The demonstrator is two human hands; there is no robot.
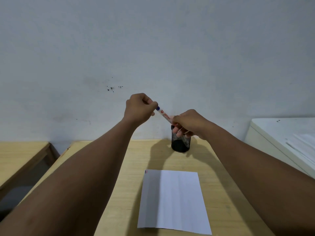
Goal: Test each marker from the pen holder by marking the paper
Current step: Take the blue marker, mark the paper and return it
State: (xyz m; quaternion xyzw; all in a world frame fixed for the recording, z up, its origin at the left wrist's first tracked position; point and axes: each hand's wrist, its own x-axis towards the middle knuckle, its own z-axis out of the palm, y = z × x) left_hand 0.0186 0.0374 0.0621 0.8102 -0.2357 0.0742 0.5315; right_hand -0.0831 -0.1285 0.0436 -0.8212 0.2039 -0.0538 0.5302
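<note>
On my feed the lighting is soft, even and moderately bright, with the pale grey-white wall (153, 40) fading slightly darker toward the upper corners and no glare anywhere. I read the light as coming from above and behind the camera, since the raised forearms throw broad, soft-edged shadows forward across the light yellow wooden table (136, 159) around the black mesh cylindrical pen holder (180, 142), and a faint grey band falls along the left side of the white rectangular paper sheet (173, 200). Wide-angle distortion splays the table edges outward, and detail is slightly soft throughout, most noticeably on the forearms at the bottom corners.
</note>
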